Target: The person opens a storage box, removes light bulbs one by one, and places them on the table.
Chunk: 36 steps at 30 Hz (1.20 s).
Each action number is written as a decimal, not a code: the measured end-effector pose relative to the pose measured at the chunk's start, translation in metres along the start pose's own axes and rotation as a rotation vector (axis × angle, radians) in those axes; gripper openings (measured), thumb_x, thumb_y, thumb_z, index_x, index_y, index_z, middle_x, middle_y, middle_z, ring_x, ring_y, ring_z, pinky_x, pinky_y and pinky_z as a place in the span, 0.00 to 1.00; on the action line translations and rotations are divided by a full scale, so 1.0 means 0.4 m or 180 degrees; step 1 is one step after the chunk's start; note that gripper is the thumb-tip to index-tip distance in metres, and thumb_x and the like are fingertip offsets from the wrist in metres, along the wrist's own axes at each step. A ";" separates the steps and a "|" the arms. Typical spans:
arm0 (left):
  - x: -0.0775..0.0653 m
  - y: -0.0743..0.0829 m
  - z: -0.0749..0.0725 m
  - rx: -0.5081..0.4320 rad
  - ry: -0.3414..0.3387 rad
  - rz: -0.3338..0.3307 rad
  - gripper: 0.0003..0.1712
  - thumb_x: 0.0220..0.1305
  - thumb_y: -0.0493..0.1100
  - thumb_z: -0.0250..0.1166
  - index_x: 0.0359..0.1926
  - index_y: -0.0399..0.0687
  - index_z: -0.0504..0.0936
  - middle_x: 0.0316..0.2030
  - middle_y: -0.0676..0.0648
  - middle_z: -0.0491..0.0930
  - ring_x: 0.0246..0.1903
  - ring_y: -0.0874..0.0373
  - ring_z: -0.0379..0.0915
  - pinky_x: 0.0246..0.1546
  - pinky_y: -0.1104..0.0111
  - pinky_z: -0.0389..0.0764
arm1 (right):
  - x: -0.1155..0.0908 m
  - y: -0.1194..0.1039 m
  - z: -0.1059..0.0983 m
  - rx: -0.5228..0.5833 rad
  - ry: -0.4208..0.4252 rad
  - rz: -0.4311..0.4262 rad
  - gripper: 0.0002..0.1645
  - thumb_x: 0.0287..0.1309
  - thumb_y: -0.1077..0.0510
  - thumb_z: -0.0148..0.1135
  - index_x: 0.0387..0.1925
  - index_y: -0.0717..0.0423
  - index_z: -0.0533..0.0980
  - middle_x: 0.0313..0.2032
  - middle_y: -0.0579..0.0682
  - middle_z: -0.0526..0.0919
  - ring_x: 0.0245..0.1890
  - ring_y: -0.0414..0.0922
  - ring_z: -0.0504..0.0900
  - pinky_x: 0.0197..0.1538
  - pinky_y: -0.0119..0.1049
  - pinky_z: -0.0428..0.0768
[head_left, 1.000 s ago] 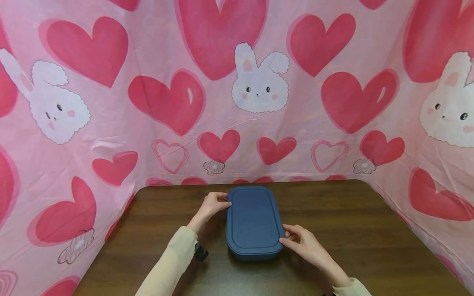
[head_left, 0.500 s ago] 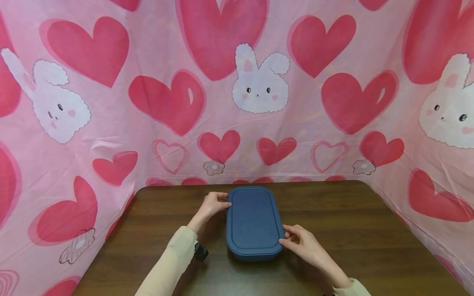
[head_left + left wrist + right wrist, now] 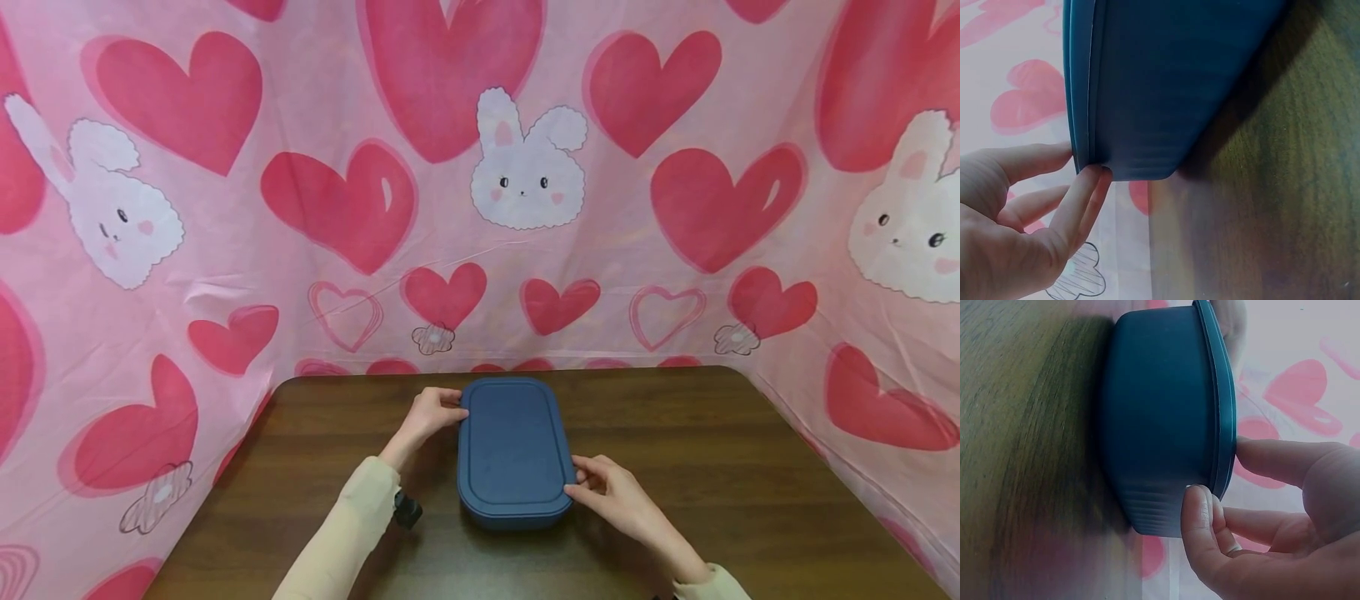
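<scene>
A dark blue rectangular food container (image 3: 519, 523) with rounded corners stands on the table, its lid (image 3: 516, 442) seated on top. My left hand (image 3: 427, 417) pinches the lid's rim near the far left corner. In the left wrist view, that thumb lies on the lid's edge while fingertips (image 3: 1091, 172) reach under the rim. On the opposite side, near the close right corner, my right hand (image 3: 617, 498) pinches the rim too. The right wrist view shows its thumb against the lid's top edge and fingers (image 3: 1196, 512) beneath the rim, beside the ribbed container wall. The inside is hidden.
The dark wood-grain table (image 3: 690, 433) extends around the container, with rounded far corners. Pink cloth (image 3: 517, 258) printed with hearts and rabbits hangs behind the table and along both sides. A small black device (image 3: 407, 511) is strapped at the left wrist.
</scene>
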<state>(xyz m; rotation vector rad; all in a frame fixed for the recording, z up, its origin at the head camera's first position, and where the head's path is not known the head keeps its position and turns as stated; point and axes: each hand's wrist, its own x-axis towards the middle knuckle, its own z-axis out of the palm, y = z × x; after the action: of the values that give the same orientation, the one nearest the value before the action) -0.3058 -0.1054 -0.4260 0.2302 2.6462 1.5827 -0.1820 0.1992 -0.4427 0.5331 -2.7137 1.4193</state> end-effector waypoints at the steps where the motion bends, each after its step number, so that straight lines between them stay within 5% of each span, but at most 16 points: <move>1: 0.000 0.001 0.000 0.0034 0.0014 0.0002 0.22 0.59 0.35 0.70 0.54 0.29 0.81 0.49 0.33 0.85 0.40 0.48 0.87 0.45 0.58 0.87 | 0.000 -0.001 -0.001 -0.0001 -0.0004 0.0003 0.30 0.60 0.55 0.68 0.57 0.73 0.75 0.37 0.50 0.79 0.35 0.27 0.74 0.37 0.25 0.78; 16: 0.001 0.022 -0.009 0.0425 0.0102 0.0018 0.21 0.58 0.39 0.71 0.51 0.33 0.84 0.44 0.35 0.87 0.36 0.51 0.86 0.41 0.61 0.88 | 0.004 -0.016 -0.004 -0.0054 0.0066 -0.0003 0.29 0.59 0.55 0.68 0.56 0.71 0.77 0.36 0.50 0.80 0.35 0.27 0.75 0.36 0.25 0.77; 36: -0.015 0.046 -0.028 0.0072 0.0084 -0.0060 0.22 0.60 0.36 0.70 0.55 0.31 0.81 0.50 0.31 0.84 0.37 0.41 0.88 0.44 0.52 0.86 | 0.010 -0.042 -0.007 0.0222 0.0155 0.0100 0.30 0.58 0.58 0.70 0.57 0.71 0.75 0.41 0.56 0.83 0.37 0.31 0.81 0.41 0.25 0.81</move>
<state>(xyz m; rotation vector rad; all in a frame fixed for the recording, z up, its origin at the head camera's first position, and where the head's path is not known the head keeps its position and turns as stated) -0.2995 -0.1075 -0.4046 0.1861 2.6790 1.5620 -0.1808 0.1914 -0.4270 0.4548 -2.6551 1.5186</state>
